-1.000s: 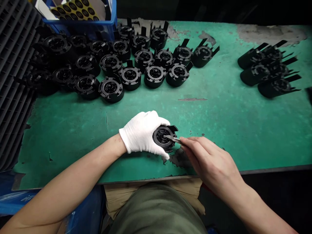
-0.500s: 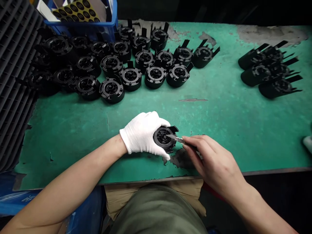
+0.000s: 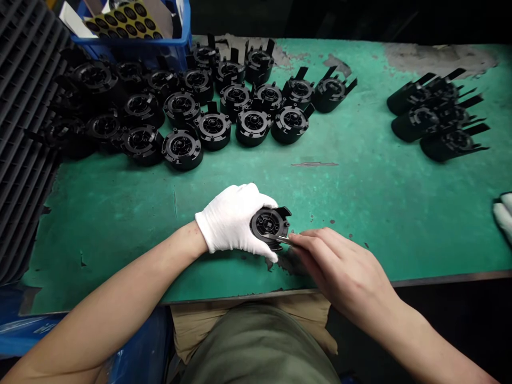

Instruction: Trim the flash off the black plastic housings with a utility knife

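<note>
1. Round black part [image 3: 269,224], one. Above the near half of the table, face upward, with a tab standing off its rim at one o'clock. Datum for all bearings below.
2. Left hand [image 3: 236,220], white-gloved. At nine o'clock, grasping the part round its side, with fingers along the far edge and thumb along the near one.
3. Right hand [image 3: 340,258], bare. Near four o'clock, pinching item 4 between thumb and fingers.
4. Slim metal tool [image 3: 282,240], one. Enters from four o'clock, its tip over the near half of the part's face; contact cannot be told.
5. Cluster of similar black parts [image 3: 182,106], upright, closely packed. Between ten and twelve o'clock.
6. Smaller group of black parts [image 3: 422,117]. Two o'clock, well apart from item 5.
7. Blue bin [image 3: 160,52]. Eleven o'clock, behind item 5; contains a yellow sheet [image 3: 124,21] with black discs.
8. Green table [image 3: 360,186], surface worn in patches.
</note>
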### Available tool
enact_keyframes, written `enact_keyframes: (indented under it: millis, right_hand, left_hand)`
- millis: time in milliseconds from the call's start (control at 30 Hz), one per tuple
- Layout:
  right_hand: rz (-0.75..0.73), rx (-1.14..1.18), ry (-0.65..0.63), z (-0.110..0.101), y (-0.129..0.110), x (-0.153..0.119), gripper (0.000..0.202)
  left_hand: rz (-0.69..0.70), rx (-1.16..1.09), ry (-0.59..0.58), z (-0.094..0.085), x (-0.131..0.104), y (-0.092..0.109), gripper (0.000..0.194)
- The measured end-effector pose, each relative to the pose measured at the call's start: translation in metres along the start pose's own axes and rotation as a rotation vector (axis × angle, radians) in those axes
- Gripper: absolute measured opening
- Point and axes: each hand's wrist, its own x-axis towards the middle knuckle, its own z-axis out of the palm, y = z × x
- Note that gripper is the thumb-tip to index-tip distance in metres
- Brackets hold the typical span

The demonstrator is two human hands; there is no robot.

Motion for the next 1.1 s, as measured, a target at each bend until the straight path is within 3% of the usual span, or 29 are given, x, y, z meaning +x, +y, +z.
enact_keyframes:
  millis: [267,533,1100]
  right_hand:
    - [0.125,0.04,0.075,0.001,0.011,0.0,0.029]
    - [0.071,-0.096,0.076,0.006,0.012,0.006,0.028]
    - [-0.001,-0.135,0.125,0.011,0.017,0.001,0.027]
  left_hand:
    - [-0.028,-0.017,0.029,0.003,-0.002,-0.003,0.103]
    - [-0.02,-0.047,0.023,0.002,-0.001,-0.001,0.097]
    - [0.009,-0.05,0.026,0.003,-0.001,-0.004,0.095]
